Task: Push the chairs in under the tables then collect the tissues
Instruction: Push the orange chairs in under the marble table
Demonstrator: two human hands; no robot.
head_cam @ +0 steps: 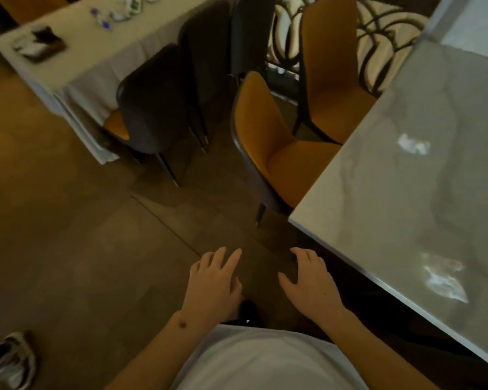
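A plain, pale grey short-sleeved cotton top (265, 361) is worn; both forearms are left bare, and a dark shoe (248, 312) is seen below.

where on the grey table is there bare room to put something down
The grey table is bare at its near corner and between the two crumpled tissues, the far one and the near one. The clothed table across the aisle is crowded with small items along its top.

chairs: orange chair (276, 153) seat partly under grey table (406, 192) | tissues: crumpled tissue (413, 144) on tabletop
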